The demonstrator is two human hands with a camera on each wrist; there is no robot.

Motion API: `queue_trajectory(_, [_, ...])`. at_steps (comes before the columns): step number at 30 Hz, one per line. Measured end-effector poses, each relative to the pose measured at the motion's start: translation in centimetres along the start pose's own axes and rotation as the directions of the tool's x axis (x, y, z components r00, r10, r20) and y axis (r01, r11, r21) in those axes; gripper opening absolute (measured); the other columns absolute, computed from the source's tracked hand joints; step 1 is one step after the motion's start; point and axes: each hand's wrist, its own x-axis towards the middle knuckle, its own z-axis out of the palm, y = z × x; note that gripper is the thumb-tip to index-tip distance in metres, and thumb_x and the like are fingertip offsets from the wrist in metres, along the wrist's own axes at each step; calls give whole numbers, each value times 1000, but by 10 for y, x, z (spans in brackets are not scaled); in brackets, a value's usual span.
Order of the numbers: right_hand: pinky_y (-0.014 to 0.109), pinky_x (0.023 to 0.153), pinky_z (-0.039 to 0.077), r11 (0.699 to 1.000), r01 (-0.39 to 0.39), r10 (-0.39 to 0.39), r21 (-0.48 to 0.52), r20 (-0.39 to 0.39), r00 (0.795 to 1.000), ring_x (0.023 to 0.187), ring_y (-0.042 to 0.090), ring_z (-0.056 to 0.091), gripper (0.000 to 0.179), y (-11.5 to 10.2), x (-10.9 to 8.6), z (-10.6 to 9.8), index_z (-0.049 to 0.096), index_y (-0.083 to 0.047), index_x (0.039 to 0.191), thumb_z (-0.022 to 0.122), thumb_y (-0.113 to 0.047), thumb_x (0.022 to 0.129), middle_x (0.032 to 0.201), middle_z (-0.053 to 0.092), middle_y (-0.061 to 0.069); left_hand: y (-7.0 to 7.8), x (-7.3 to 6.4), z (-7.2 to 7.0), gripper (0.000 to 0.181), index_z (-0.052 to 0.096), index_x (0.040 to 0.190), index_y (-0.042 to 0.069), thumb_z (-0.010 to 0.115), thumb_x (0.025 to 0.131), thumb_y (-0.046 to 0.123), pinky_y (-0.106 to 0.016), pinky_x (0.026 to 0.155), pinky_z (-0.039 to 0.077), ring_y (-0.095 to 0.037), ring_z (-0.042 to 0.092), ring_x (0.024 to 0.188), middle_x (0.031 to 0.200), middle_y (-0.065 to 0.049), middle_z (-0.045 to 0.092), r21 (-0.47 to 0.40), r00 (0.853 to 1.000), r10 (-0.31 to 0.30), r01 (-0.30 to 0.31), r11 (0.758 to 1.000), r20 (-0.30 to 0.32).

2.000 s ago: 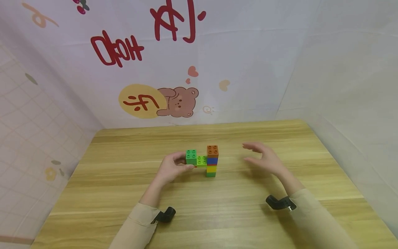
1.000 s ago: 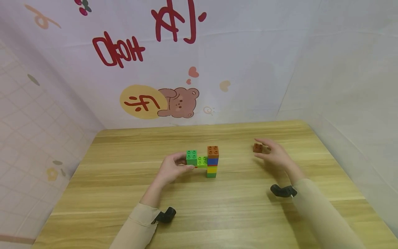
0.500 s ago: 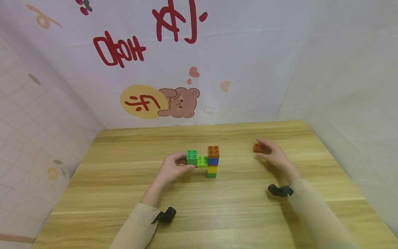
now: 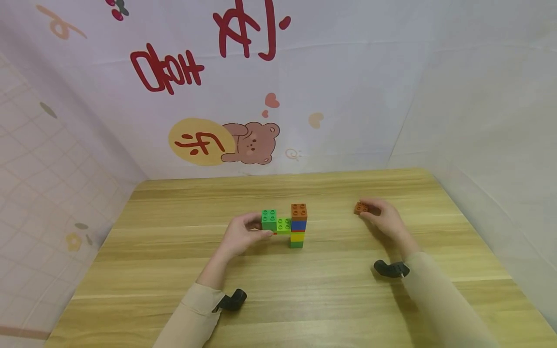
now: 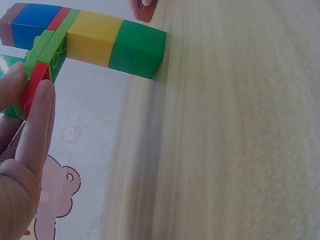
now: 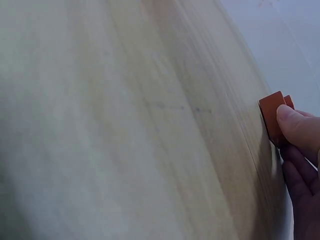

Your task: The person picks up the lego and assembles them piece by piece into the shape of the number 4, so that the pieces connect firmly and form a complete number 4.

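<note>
In the head view, a toy brick build stands mid-table: a tower (image 4: 298, 226) with a brown brick on top, then blue, a thin red layer, yellow and green. A lime green brick (image 4: 284, 225) juts left from it and carries a green brick (image 4: 269, 218). My left hand (image 4: 238, 236) grips that left end; its thumb and fingers pinch around a red brick (image 5: 34, 90) below the lime piece. Off to the right, my right hand (image 4: 384, 217) pinches a loose orange-brown brick (image 6: 273, 112) between thumb and fingers, low over the table, studs visible from above.
The wooden table (image 4: 278, 299) meets a white cloth backdrop (image 4: 348, 87) printed with red characters and a bear (image 4: 252, 142). Cloth also hangs along both sides. Black curved wrist mounts (image 4: 232, 300) sit at both sleeves.
My right hand, earlier with fingers spread and no brick showing, has moved right and taken hold of the orange-brown brick, which has since turned slightly. The left hand and tower stay put.
</note>
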Motion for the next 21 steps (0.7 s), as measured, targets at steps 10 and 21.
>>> queue_trajectory(10, [16, 89, 47, 997, 12, -14, 72, 27, 1000, 112, 36, 60, 41, -9, 2, 6, 61, 3, 131, 71, -8, 92, 125, 61, 23, 1, 0, 1, 35, 69, 116, -3, 78, 83, 0, -27, 76, 53, -31, 66, 95, 101, -10, 71, 12, 1000, -12, 12, 1000, -5])
queue_trajectory(21, [50, 95, 49, 996, 92, -92, 9, 23, 995, 112, 37, 61, 38, -52, 7, 13, 67, -2, 126, 75, -13, 90, 121, 66, 17, 0, 1, 0, 35, 69, 116, -3, 78, 83, 0, -26, 76, 53, -30, 66, 95, 101, -10, 70, 12, 1000, -8, 8, 1000, -2])
